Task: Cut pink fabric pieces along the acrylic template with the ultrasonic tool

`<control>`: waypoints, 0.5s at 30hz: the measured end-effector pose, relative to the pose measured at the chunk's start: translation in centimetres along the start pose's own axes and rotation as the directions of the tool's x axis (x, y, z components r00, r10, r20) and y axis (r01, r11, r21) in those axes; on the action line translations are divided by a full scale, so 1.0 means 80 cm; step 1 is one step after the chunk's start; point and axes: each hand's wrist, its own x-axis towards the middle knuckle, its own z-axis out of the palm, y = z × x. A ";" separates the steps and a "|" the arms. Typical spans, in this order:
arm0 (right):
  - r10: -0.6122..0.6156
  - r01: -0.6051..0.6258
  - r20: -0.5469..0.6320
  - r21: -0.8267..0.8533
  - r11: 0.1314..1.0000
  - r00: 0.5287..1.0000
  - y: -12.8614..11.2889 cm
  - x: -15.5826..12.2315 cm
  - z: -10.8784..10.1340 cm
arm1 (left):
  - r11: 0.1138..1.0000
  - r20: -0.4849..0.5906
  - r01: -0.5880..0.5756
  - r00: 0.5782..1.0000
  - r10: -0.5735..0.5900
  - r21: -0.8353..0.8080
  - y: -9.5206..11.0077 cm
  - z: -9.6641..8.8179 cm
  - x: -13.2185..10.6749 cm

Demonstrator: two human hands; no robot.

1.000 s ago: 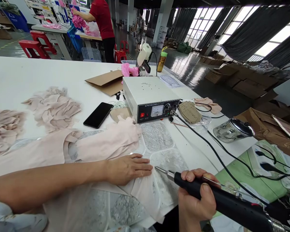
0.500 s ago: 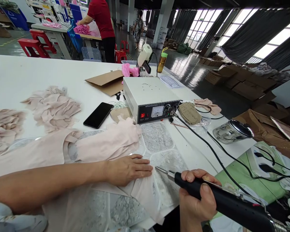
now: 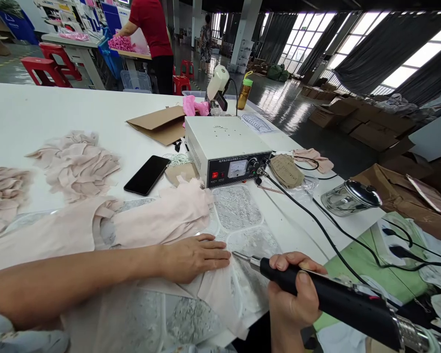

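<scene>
One flat left hand [image 3: 196,259] presses thin pale-pink fabric [image 3: 218,291]; the right hand [image 3: 297,289] grips a black cylindrical tool [image 3: 345,301], apparently aligning its metal tip [image 3: 244,257]; next calls for steadiness.

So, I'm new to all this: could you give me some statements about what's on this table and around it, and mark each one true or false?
1. The right hand grips a black tool with a narrow metal tip. True.
2. Both hands hold the tool. False: the left hand lies flat, palm down, on pale fabric.
3. A black phone lies to the left of the white box. True.
4. The phone is brightly lit. False: its face is dark.
5. The front of the white box is blank. False: it carries a meter.
6. Red stools stand beyond the white table. True.
</scene>
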 end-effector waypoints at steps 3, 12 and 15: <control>-0.021 0.021 0.020 -0.007 1.000 1.000 0.002 0.001 0.003 | 1.000 0.002 -0.002 1.000 0.002 0.019 0.000 -0.001 0.001; -0.004 0.006 -0.074 0.032 0.999 0.997 -0.013 -0.003 -0.008 | 0.999 -0.002 -0.015 1.000 0.015 0.033 -0.001 -0.002 0.002; 0.036 -0.032 -0.084 0.056 0.998 0.996 -0.017 -0.008 -0.013 | 0.999 0.019 0.001 1.000 -0.002 0.040 0.000 -0.005 0.004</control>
